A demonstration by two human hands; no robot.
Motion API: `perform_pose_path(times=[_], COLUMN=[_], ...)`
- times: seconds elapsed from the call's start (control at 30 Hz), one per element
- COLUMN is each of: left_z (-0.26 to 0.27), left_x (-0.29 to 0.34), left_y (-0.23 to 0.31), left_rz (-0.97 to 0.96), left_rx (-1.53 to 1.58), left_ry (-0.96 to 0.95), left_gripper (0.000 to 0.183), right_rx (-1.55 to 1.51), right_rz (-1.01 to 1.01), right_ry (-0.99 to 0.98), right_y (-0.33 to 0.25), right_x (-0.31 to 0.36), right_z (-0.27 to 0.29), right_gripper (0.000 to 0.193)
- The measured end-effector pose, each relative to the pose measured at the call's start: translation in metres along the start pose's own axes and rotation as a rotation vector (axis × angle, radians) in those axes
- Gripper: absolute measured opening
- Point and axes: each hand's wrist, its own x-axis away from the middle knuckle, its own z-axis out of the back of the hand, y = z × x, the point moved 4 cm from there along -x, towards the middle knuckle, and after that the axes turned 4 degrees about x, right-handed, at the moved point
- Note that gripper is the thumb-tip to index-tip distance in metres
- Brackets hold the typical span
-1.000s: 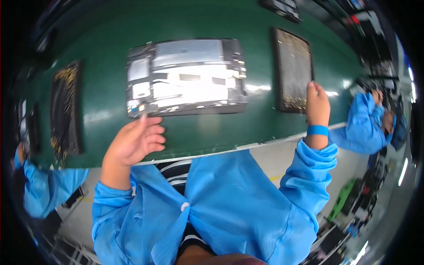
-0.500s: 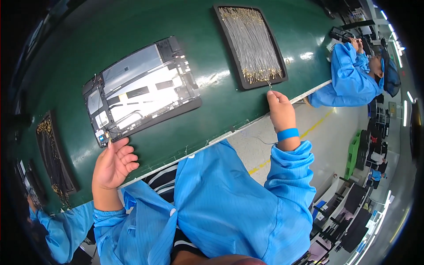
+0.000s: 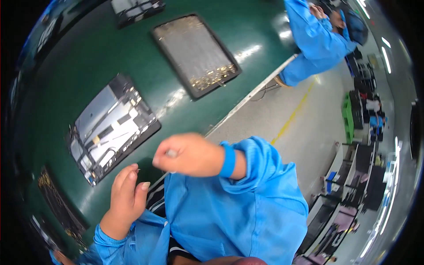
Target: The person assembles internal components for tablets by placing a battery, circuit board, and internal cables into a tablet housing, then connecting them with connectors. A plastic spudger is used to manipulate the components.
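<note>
My left hand (image 3: 125, 198) is raised at the table's near edge, its fingertips pinched together. A tiny bright speck shows at the tips, too small to name. Close by on its right, my right hand (image 3: 190, 154) is curled closed and slightly smeared by motion, with a blue band round the wrist. What its fingers hold, if anything, is hidden. Beyond my hands lies an opened tablet-like device (image 3: 112, 130), its inner parts exposed. Farther right on the table is a black tray (image 3: 194, 96) of thin grey cables (image 3: 194, 46) with gold-coloured ends.
At the left, a second dark tray (image 3: 62, 205) holds black cables with gold ends. Another opened device (image 3: 137, 11) lies at the far edge of view. A co-worker in a blue smock (image 3: 309, 37) sits to the right along the green table (image 3: 128, 53).
My right hand has moved left from the grey cable tray to beside my left hand. My left hand has drawn away from the device's corner. The view has turned and shifted.
</note>
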Motion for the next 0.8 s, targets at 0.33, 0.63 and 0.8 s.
perform_pose_path(times=[0.33, 0.63, 0.8], left_z=[-0.023, -0.022, -0.018], left_x=[-0.033, -0.044, -0.044], left_y=[-0.004, -0.004, -0.001], left_rz=[0.114, 0.021, 0.065], left_rx=[0.028, -0.160, -0.240], left_ry=[-0.208, -0.129, -0.106], left_gripper=[0.022, 0.018, 0.016], right_rx=[-0.047, -0.228, -0.369], right_rz=[-0.072, -0.207, -0.214], right_ry=[-0.187, -0.251, -0.259], right_y=[0.022, 0.035, 0.034], right_x=[0.011, 0.003, -0.002], right_z=[-0.002, -0.010, -0.014], right_gripper=[0.036, 0.034, 0.030])
